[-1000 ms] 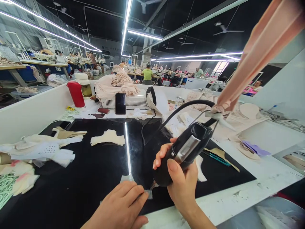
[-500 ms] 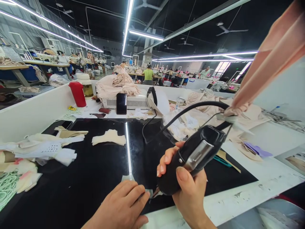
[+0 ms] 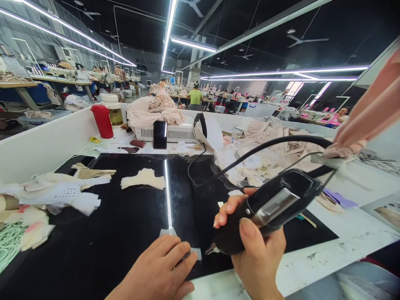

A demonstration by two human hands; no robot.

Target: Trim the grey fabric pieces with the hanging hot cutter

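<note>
My right hand (image 3: 259, 246) is wrapped round a black corded hand tool (image 3: 271, 208) with a silver plate on its side and a small pointed metal tip at its lower end. The tool is tilted, its tip just above or on the black mat (image 3: 118, 233); I cannot tell which. A twisted pink cloth strip (image 3: 368, 112) is tied at the tool's upper end. My left hand (image 3: 159, 262) lies flat, palm down, over a pale translucent piece (image 3: 196, 253) whose edges stick out past the fingers. The tool's tip sits just right of this piece, apart from it.
A cream cut piece (image 3: 143, 179) lies on the mat. Scraps (image 3: 62, 189) are heaped at left. Behind stand a red cup (image 3: 101, 121), a phone (image 3: 160, 134) and piled pink fabric (image 3: 156, 109). The tool's black cable (image 3: 243, 156) arches over bagged pieces (image 3: 240, 162).
My right hand has moved right with the tool, drawing its tip away from the pale piece. The pink strip has shifted right too. My left hand has stayed in place.
</note>
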